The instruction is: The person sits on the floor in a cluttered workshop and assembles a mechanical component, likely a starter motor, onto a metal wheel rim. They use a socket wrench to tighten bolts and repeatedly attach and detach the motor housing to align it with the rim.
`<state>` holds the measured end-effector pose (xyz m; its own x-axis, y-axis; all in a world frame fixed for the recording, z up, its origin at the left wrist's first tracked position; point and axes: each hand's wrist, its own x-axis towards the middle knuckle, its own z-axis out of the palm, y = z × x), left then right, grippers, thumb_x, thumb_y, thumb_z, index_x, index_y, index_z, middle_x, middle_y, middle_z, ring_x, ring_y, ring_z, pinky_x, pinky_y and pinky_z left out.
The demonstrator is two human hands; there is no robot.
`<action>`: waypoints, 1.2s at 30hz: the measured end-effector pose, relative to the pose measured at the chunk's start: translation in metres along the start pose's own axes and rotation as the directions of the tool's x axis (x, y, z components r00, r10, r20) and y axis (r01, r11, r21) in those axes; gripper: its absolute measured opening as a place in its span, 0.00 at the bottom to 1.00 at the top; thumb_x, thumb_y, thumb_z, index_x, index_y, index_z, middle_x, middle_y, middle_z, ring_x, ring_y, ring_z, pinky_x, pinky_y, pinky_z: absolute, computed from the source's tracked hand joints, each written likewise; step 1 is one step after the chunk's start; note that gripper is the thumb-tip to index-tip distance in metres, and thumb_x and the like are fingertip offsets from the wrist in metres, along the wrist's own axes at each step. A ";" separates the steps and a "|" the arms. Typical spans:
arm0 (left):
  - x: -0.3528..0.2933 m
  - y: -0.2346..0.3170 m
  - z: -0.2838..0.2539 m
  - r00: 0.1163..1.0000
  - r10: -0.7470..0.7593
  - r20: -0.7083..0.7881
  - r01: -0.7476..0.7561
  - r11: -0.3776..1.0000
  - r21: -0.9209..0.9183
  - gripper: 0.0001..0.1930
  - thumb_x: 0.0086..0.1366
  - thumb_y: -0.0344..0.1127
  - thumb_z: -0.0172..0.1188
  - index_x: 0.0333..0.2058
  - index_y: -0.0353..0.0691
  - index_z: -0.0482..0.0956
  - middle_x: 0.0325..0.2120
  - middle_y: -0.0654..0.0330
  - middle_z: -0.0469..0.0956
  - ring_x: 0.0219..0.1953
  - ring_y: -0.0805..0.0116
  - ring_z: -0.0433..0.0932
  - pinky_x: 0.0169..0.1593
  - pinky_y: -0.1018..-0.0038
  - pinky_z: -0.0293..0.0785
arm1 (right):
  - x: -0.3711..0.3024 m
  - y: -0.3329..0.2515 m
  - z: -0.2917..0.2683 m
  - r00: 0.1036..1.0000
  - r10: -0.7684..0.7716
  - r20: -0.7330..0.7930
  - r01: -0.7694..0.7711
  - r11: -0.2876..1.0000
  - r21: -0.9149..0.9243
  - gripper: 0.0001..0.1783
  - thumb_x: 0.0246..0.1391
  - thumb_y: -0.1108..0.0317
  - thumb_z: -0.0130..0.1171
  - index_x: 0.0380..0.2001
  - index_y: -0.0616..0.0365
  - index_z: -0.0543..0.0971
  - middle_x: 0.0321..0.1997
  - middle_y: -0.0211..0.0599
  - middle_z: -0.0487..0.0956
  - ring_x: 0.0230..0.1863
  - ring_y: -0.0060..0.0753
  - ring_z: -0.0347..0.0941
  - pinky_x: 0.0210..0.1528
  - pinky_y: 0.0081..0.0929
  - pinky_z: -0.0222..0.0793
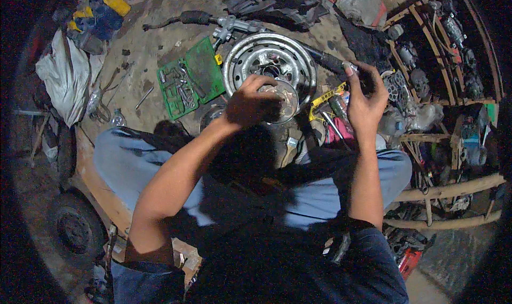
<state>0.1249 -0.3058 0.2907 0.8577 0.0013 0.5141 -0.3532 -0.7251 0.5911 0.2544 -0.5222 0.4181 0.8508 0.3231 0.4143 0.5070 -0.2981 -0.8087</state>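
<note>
My left hand [250, 101] is closed around the left edge of a round, shallow metal piece [288, 104]. Its face looks brownish and uneven, and I cannot make out its exact kind. The piece overlaps the near part of a silver steel wheel rim [232, 72] that lies flat on the ground. Off to the right, my right hand [367, 93] is raised with thumb and forefinger brought together. A small pale, shiny bit shows at their tips, too small to name. Dark shadow covers part of the left hand's fingers and palm.
Left of the rim lies an open green socket-set case [205, 64]. A hammer [333, 124], yellow tools and a brush [290, 146] lie near my right knee. Behind the rim rests a long steering rack [234, 25]. Wooden shelves with metal parts [421, 82] stand right; a tyre [74, 226] sits lower left.
</note>
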 end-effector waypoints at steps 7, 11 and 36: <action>0.006 0.006 -0.004 0.997 0.035 0.067 -0.043 0.991 0.126 0.13 0.50 0.38 0.69 0.37 0.47 0.84 0.40 0.56 0.77 0.47 0.52 0.76 0.50 0.62 0.77 | -0.004 0.001 -0.006 0.999 0.029 0.014 -0.030 0.998 0.051 0.11 0.55 0.74 0.65 0.42 0.65 0.80 0.39 0.39 0.83 0.43 0.26 0.77 0.50 0.24 0.70; 0.006 0.010 0.003 0.998 0.043 0.038 -0.048 0.989 0.138 0.15 0.50 0.39 0.69 0.38 0.46 0.84 0.40 0.55 0.77 0.47 0.52 0.76 0.51 0.62 0.76 | -0.005 0.005 -0.010 0.999 0.025 -0.022 -0.025 1.000 -0.003 0.11 0.55 0.74 0.65 0.41 0.65 0.81 0.39 0.38 0.83 0.42 0.25 0.77 0.49 0.24 0.70; -0.018 -0.003 0.032 0.983 0.017 -0.181 -0.027 0.998 -0.058 0.19 0.49 0.34 0.73 0.42 0.40 0.84 0.49 0.43 0.75 0.54 0.44 0.74 0.57 0.57 0.71 | -0.054 0.088 0.088 0.907 0.368 -0.205 -0.339 0.927 0.161 0.18 0.58 0.60 0.64 0.41 0.67 0.81 0.42 0.43 0.82 0.44 0.35 0.75 0.53 0.33 0.67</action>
<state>0.1225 -0.3257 0.2592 0.7700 0.1138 0.6277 -0.3978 -0.6835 0.6120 0.2410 -0.4864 0.2878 0.9865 -0.0005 0.1640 0.1591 -0.2410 -0.9574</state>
